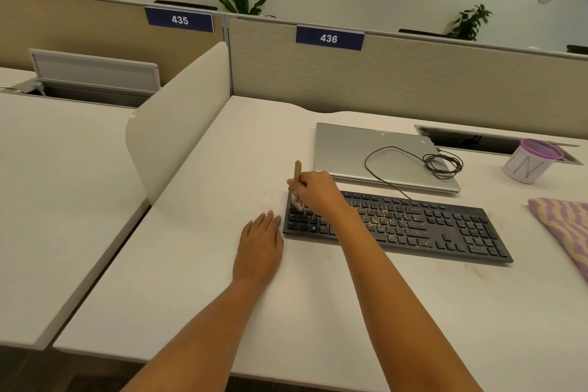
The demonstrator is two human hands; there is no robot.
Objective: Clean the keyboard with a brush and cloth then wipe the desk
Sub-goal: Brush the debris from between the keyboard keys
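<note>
Right hand (315, 189) pinches a wooden-handled brush (297, 183) upright on the black keyboard (413, 226); left hand (259, 248) lies flat, fingers extended, on the desk (191, 264)

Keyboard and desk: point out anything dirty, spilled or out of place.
Tan crumbs are scattered over the middle keys of the keyboard. Faint brownish smears mark the desk past the keyboard's right end. The right hand holds a brush at the keyboard's left end; the left hand lies flat on the desk.
</note>
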